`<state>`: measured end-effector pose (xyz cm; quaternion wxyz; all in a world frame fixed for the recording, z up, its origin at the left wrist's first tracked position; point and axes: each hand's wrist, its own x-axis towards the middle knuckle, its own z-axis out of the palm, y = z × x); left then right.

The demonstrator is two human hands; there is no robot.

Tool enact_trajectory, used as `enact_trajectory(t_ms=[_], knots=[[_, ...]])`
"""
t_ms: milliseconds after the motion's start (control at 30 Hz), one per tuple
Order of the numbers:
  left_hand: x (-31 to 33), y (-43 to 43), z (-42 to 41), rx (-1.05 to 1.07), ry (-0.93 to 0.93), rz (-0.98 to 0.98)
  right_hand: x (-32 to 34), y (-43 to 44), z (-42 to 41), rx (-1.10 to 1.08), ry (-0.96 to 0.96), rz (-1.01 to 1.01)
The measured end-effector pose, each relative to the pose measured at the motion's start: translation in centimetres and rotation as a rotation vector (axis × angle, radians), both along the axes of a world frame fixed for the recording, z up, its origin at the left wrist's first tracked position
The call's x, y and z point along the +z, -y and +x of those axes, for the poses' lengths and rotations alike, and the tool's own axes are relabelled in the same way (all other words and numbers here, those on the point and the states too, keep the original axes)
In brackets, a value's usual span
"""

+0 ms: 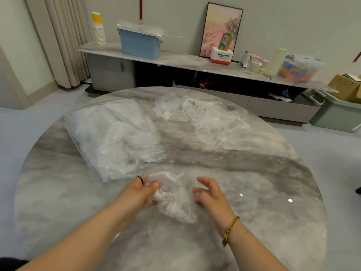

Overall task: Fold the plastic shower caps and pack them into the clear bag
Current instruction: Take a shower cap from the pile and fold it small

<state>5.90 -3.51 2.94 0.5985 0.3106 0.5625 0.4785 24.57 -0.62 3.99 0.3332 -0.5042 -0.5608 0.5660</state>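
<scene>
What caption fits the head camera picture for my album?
Left hand holds a crumpled shower cap over the marble table, right hand open beside it.

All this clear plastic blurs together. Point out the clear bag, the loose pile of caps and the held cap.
clear bag (109, 133), head view, on its bulging middle.
loose pile of caps (207, 120), head view, on its crumpled centre.
held cap (173, 204), head view, on the part beside the left hand (140, 190).

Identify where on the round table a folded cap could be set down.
Bare marble: right of the right hand to the table rim, and between the clear bag and the loose caps. Crowded: near the left hand, gripping a cap.
</scene>
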Motion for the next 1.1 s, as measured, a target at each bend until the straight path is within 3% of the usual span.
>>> enact_trajectory(t_ms=[167, 333, 467, 733, 833, 933, 1000, 1100], knots=[[0.5, 0.2, 0.5, -0.06, 0.014, -0.021, 0.1, 0.0, 0.1, 0.213, -0.026, -0.151], [0.2, 0.3, 1.1, -0.027, -0.154, -0.021, -0.6, 0.7, -0.7, 0.282, 0.044, -0.136], [0.8, 0.4, 1.0, 0.026, -0.104, -0.029, -1.2, 0.6, -0.7, 0.161, 0.198, -0.063], [1.4, 0.2, 0.5, 0.239, -0.107, -0.089, -1.4, 0.4, -0.4, 0.3, 0.706, 0.2], [2.0, 0.0, 0.0, 0.263, 0.095, -0.083, -1.1, 0.0, 0.3, 0.278, 0.711, 0.185], [2.6, -0.1, -0.5, 0.218, 0.297, 0.098, -0.8, 0.2, 0.2, 0.334, 0.772, 0.2], [2.2, 0.0, -0.2, 0.125, 0.149, 0.19, -1.0, 0.5, 0.1, 0.313, 0.768, 0.213], [0.5, 0.4, 0.6, -0.095, -0.372, 0.305, -0.4, 0.5, 0.2, 0.143, 0.697, 0.276]])
